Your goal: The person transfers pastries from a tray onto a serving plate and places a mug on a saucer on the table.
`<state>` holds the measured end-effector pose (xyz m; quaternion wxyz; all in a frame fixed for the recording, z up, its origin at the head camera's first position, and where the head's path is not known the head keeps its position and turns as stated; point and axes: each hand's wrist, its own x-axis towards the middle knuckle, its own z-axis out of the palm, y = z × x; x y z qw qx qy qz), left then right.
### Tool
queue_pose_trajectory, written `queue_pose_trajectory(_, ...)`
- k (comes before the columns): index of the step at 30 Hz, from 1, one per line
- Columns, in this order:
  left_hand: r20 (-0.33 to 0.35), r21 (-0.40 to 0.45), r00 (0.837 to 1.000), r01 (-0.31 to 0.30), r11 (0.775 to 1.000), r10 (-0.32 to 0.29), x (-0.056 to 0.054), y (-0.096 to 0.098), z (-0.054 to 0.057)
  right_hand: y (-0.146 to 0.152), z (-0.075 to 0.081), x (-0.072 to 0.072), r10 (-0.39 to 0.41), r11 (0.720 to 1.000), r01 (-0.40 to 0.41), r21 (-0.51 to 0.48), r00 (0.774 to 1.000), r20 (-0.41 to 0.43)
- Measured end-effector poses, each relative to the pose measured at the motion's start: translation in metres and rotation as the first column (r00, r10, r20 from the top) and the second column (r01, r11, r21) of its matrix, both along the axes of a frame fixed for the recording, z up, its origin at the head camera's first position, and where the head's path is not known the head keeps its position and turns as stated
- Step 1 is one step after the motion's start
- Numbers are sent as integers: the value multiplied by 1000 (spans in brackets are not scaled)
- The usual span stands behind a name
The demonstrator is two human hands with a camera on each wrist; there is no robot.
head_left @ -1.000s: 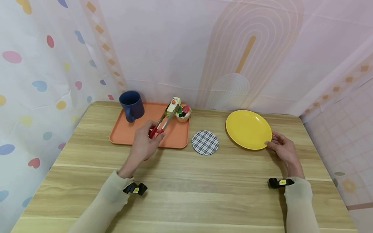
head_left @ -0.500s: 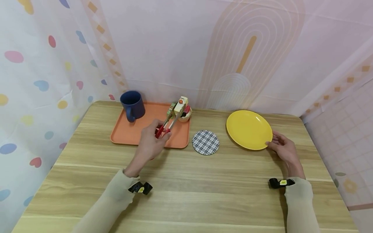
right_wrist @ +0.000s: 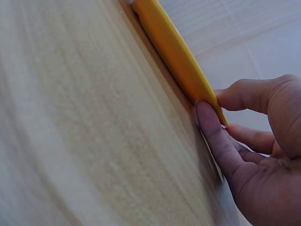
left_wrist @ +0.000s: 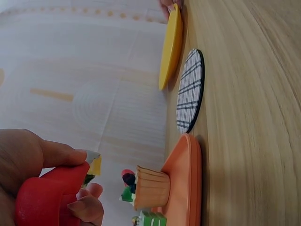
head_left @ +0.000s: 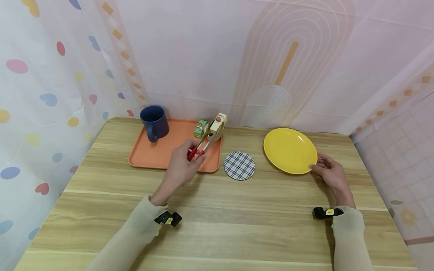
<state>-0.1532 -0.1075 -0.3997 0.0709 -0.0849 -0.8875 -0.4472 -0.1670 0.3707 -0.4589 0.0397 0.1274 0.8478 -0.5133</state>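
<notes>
My left hand grips a pair of tongs by the red handles. Between the metal tips is a pale yellow cake slice with an orange-red topping, raised above the orange tray. In the head view the slice covers most of a cupcake; the left wrist view shows that cupcake on the tray, topped with berries and a green leaf. Next to it stands a green layered cake piece. At the right, my right hand pinches the rim of a yellow plate between thumb and fingers.
A dark blue mug stands at the tray's back left corner. Between tray and plate lies a round checked coaster. The wooden table meets a patterned cloth along its back edge.
My left hand has carried the tongs and cake slice to the right, passing in front of the cupcake and uncovering the green cake piece. My right hand stays on the plate's rim.
</notes>
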Motion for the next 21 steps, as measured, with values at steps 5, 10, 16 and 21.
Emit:
queue_pose_trajectory(5,0,-2,1000,8,1000,-8,0,4,0,0,1,0,0,1000,0,-15,1000,-1)
queue_pose_trajectory(10,-7,0,1000,18,1000,-18,-2,9,-3,-1,1,0,-7,1000,7,-13,1000,-1)
queue_pose_trajectory(16,-3,-2,1000,31,1000,-31,-2,16,-4,-1,1,0,-13,1000,13,-3,1000,0)
queue_pose_trajectory(21,-5,-10,999,46,999,-46,-2,21,-4,-1,1,0,-16,1000,16,-2,1000,6)
